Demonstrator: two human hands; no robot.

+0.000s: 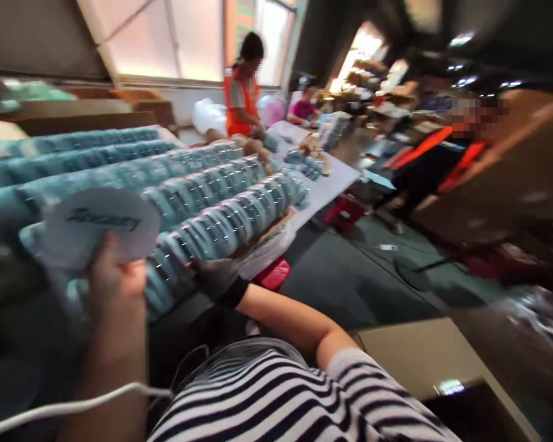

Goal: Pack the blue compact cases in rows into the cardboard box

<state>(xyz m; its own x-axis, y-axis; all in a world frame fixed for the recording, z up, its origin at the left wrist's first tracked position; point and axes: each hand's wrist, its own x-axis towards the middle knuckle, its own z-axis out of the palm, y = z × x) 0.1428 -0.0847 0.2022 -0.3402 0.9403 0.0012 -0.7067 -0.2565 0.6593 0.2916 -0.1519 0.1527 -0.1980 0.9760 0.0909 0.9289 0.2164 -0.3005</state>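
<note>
My left hand (113, 270) grips a flat, round, whitish disc (104, 218) by its lower edge. Dark lettering runs across the disc, too blurred to read surely. Beneath and behind it lie long rows of round, pale-blue discs in shiny clear wrap (225, 224), standing on edge against one another. My right hand (216, 279), in a dark glove, is at the side of the nearest row and seems to touch it. Its fingers are largely hidden and smeared, so their grip cannot be made out.
The white table (322, 190) reaches away to the back, where a person in an orange vest (242, 101) stands. Other people sit or lean farther off. A red stool (343, 212) is beside the table. An open cardboard box (415, 350) lies at lower right; a white cable (83, 402) crosses lower left.
</note>
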